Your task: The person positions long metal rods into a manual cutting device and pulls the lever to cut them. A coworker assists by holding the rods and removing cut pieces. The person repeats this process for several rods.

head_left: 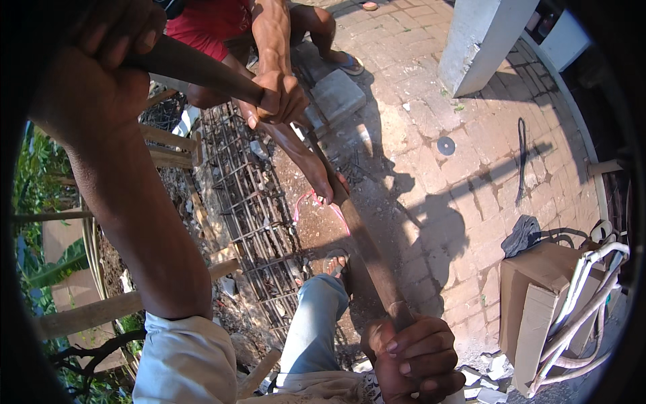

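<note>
Raised at the upper left, my left hand (101, 74) is closed round a thick dark pole (202, 71). My right hand (414, 353), low in the picture, grips the end of a long brown bar (370, 252). The pole and bar converge near another person's hand (279, 97), which grips the pole's far end; whether they join there is hidden. That person's other hand (321, 187) touches the bar partway along. Under these lies a steel rebar cage (252, 209), with a pink string (306, 202) beside it.
The other person crouches ahead, in red shorts (202, 30). My sandalled foot (336, 262) stands beside the rebar. A concrete block (338, 94) and grey post (481, 50) stand beyond. A cardboard box (528, 323) with pale hoses (579, 310) is right; timber poles (101, 313) lie left.
</note>
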`<state>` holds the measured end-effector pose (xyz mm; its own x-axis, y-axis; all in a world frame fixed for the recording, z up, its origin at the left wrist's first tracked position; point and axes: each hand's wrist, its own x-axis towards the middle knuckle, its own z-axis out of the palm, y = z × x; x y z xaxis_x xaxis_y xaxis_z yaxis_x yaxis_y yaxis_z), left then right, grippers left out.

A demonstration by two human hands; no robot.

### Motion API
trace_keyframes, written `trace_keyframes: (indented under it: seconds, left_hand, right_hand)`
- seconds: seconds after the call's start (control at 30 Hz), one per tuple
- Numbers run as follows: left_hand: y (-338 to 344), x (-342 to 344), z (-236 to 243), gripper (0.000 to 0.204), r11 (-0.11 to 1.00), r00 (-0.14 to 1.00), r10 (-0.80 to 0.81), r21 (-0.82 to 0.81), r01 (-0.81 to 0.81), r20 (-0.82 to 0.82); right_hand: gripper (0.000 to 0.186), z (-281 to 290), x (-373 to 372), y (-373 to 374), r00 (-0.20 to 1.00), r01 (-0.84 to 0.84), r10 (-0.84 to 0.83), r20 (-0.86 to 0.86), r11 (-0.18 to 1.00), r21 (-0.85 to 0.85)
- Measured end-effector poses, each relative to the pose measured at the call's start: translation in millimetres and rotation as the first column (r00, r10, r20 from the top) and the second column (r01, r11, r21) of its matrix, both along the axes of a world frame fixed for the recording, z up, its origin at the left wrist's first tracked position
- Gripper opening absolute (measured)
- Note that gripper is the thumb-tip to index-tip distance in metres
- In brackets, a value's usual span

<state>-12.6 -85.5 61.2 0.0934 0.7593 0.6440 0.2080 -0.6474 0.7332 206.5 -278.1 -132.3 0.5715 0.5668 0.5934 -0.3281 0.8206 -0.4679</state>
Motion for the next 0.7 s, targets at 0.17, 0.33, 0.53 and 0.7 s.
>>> trace_keyframes:
  seconds: [0.17, 0.33, 0.53, 0.7]
  left_hand:
    - [-18.0, -15.2, 16.5, 0.036, 0.993, 0.947, 0.020, -0.120, 0.020, 0.322]
    - [12.2, -63.0, 31.1, 0.035, 0.983, 0.935, 0.067, -0.181, -0.003, 0.347]
    - [28.6, 1.5, 19.1, 0.037, 0.951, 0.911, 0.310, -0.087, -0.297, 0.271]
    - [52.9, 11.6, 19.8, 0.037, 0.953, 0.928, 0.277, -0.191, -0.234, 0.248]
  right_hand:
    - [0.030, 70.4, -43.9, 73.5, 0.974, -0.149, 0.145, 0.173, 0.989, 0.013]
    - [0.049, 83.5, -57.5, 76.6, 0.943, -0.263, 0.223, 0.248, 0.954, 0.141]
    - [0.055, 43.6, -15.0, 63.3, 0.973, -0.171, 0.144, 0.182, 0.975, 0.141]
    - [0.046, 14.6, 2.7, 54.4, 0.977, -0.080, 0.088, 0.195, 0.996, -0.047]
